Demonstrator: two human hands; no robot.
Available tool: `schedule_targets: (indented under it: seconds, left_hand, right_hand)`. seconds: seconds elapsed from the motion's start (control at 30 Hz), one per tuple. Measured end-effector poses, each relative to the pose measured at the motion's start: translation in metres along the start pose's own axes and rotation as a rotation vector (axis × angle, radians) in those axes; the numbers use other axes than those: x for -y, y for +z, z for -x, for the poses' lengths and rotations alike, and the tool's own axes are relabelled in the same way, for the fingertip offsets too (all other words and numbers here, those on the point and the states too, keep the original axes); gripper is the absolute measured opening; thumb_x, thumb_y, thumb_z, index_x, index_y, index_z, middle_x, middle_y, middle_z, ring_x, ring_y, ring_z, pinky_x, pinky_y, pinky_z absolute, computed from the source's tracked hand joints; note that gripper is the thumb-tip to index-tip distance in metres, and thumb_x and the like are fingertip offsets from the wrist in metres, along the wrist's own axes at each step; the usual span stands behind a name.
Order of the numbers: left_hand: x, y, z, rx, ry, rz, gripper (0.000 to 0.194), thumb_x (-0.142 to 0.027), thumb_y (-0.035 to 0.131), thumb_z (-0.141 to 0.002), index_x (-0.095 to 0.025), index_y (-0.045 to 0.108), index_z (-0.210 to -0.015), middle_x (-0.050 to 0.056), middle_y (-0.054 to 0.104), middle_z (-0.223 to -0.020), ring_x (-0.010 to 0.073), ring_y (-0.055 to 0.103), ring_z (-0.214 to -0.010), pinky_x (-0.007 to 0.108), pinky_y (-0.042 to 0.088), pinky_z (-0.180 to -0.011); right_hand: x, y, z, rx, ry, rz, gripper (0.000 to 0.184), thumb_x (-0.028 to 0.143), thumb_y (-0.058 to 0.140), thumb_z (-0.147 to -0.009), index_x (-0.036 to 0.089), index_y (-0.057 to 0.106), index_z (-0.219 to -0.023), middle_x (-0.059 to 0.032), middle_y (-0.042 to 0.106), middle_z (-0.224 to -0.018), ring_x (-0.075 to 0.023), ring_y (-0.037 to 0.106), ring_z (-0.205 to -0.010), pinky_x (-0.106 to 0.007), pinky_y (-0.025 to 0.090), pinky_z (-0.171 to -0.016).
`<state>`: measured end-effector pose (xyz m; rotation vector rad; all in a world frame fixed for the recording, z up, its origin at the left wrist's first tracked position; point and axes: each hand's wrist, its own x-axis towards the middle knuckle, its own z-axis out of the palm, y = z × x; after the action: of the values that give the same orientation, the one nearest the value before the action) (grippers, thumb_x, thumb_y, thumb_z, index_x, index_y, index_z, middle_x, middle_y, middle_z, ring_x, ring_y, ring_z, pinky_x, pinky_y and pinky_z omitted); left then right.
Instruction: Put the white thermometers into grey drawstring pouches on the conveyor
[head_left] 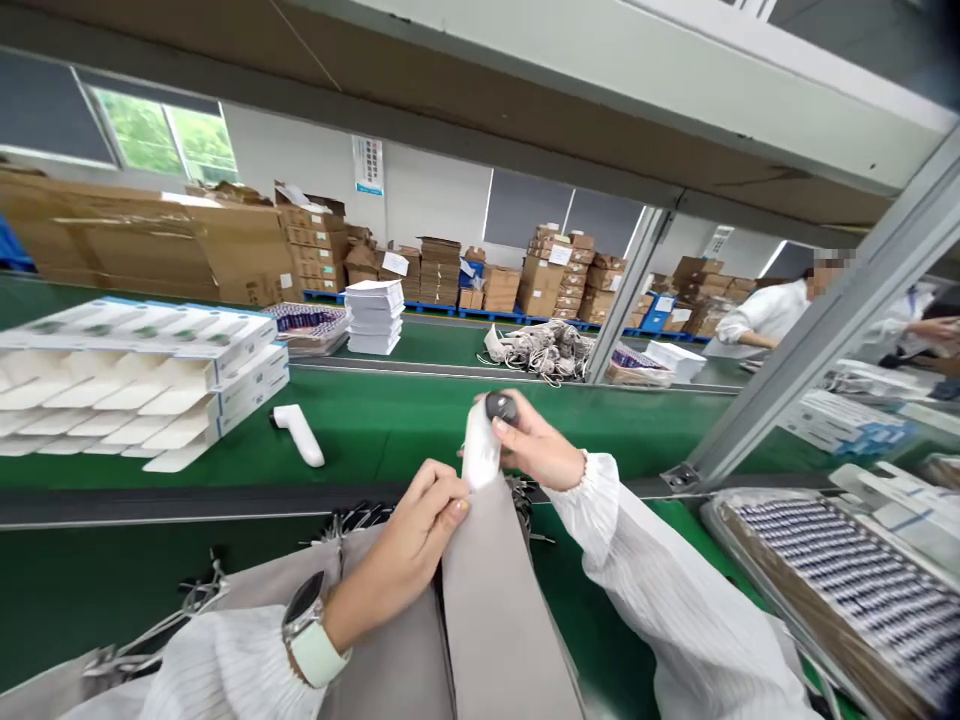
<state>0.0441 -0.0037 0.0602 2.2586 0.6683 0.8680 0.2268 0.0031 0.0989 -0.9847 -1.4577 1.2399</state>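
A white infrared thermometer [480,448] with a dark head stands upright, its lower end inside the mouth of a grey drawstring pouch [499,605]. My right hand [544,447] is closed around the dark head, with the thumb on its near side. My left hand [411,540] pinches the pouch's upper left edge between thumb and fingers. More grey pouches [375,640] lie beneath my left forearm, their cords bunched at the top. On the green belt to the left lies a second white thermometer [303,437].
Open white boxes [247,395] are stacked at left. Behind the belt stand a paper stack [374,318] and a pouch heap [544,348]. A metal post [802,320] rises at right, near a tray of striped packs [847,570]. A co-worker [765,315] is beyond. A shelf [600,80] hangs overhead.
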Motion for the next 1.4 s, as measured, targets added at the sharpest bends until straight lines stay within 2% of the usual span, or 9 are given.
schedule_targets:
  seconds: [0.23, 0.47, 0.63, 0.83, 1.03, 1.1, 1.27, 1.33, 1.4]
  left_hand:
    - [-0.023, -0.024, -0.006, -0.147, -0.039, -0.229, 0.017, -0.026, 0.036, -0.087, -0.02, 0.051, -0.081, 0.003, 0.032, -0.091, 0.0165, 0.039, -0.097, 0.027, 0.038, -0.08]
    - [-0.016, -0.028, -0.005, -0.226, -0.086, -0.35, 0.021, -0.032, 0.037, -0.085, -0.02, 0.053, -0.082, 0.005, 0.036, -0.095, 0.0201, 0.04, -0.103, 0.027, 0.042, -0.071]
    - [-0.014, -0.032, -0.008, -0.221, -0.107, -0.398, 0.024, -0.036, 0.037, -0.084, -0.021, 0.056, -0.082, 0.005, 0.039, -0.099, 0.0204, 0.042, -0.104, 0.026, 0.042, -0.072]
    - [-0.027, -0.048, -0.006, -0.147, -0.296, -0.509, 0.03, -0.046, 0.036, -0.082, -0.026, 0.055, -0.095, 0.002, 0.048, -0.094, 0.0137, 0.052, -0.066, 0.026, 0.043, -0.06]
    - [-0.05, -0.067, 0.019, 0.265, -0.384, -0.099, 0.038, -0.048, 0.039, -0.079, -0.019, 0.051, -0.057, -0.002, 0.044, -0.051, 0.0099, 0.04, -0.046, 0.018, 0.032, -0.04]
    - [-0.051, -0.067, 0.021, 0.098, -0.431, 0.108, 0.033, -0.045, 0.042, -0.079, -0.02, 0.052, -0.062, -0.004, 0.038, -0.047, 0.0078, 0.033, -0.042, 0.017, 0.029, -0.037]
    - [-0.052, -0.056, 0.015, -0.375, -0.38, 0.54, 0.023, -0.043, 0.044, -0.081, -0.023, 0.05, -0.073, -0.004, 0.039, -0.049, 0.0075, 0.032, -0.039, 0.018, 0.028, -0.034]
    - [-0.055, -0.051, 0.016, -0.293, -0.362, 0.583, 0.022, -0.043, 0.045, -0.081, -0.023, 0.048, -0.072, -0.005, 0.039, -0.047, 0.0078, 0.033, -0.039, 0.019, 0.028, -0.034]
    - [-0.058, -0.045, 0.017, -0.144, -0.34, 0.511, 0.024, -0.043, 0.043, -0.082, -0.022, 0.049, -0.071, -0.005, 0.039, -0.046, 0.008, 0.035, -0.039, 0.019, 0.03, -0.036]
  right_hand:
    - [-0.001, 0.011, 0.011, 0.293, 0.167, 0.22, 0.056, 0.067, 0.039, -0.069, 0.012, 0.052, -0.064, -0.0025, 0.052, -0.068, -0.0088, 0.05, -0.049, -0.021, 0.042, -0.038]
    - [-0.005, 0.027, 0.012, -0.147, -0.01, 0.156, 0.045, 0.058, 0.054, -0.065, 0.014, 0.051, -0.063, 0.0009, 0.05, -0.06, -0.0079, 0.048, -0.053, -0.02, 0.041, -0.047]
    - [-0.002, 0.042, 0.017, 0.051, 0.026, 0.145, 0.06, 0.064, 0.025, -0.077, 0.015, 0.059, -0.082, -0.0028, 0.053, -0.074, -0.0092, 0.05, -0.061, -0.023, 0.043, -0.056]
    - [-0.017, 0.02, 0.012, -0.401, -0.24, 0.668, 0.04, 0.049, 0.034, -0.083, 0.019, 0.049, -0.105, -0.0003, 0.053, -0.067, -0.0105, 0.051, -0.063, -0.023, 0.041, -0.065]
    - [-0.034, -0.046, -0.008, -0.647, -0.299, 0.834, 0.038, 0.049, 0.036, -0.08, 0.017, 0.057, -0.075, -0.006, 0.058, -0.068, -0.0118, 0.051, -0.061, -0.024, 0.04, -0.064]
    - [-0.028, -0.041, -0.006, -0.526, -0.23, 0.605, 0.046, 0.054, 0.03, -0.08, 0.016, 0.056, -0.082, -0.0033, 0.057, -0.061, -0.0087, 0.046, -0.05, -0.022, 0.039, -0.054]
    - [-0.016, 0.037, 0.014, 0.507, -0.059, 0.022, 0.073, 0.048, 0.069, -0.051, 0.018, 0.045, -0.113, -0.0049, 0.06, -0.095, -0.0096, 0.056, -0.066, -0.021, 0.045, -0.059]
    - [-0.015, 0.055, 0.017, 0.537, -0.097, -0.041, 0.052, 0.037, 0.069, -0.056, 0.017, 0.053, -0.101, -0.0032, 0.06, -0.093, -0.013, 0.057, -0.08, -0.025, 0.045, -0.073]
    - [-0.014, 0.043, 0.012, 0.234, -0.222, 0.033, 0.04, 0.03, 0.068, -0.058, 0.017, 0.055, -0.093, -0.0023, 0.06, -0.092, -0.0146, 0.056, -0.086, -0.028, 0.044, -0.079]
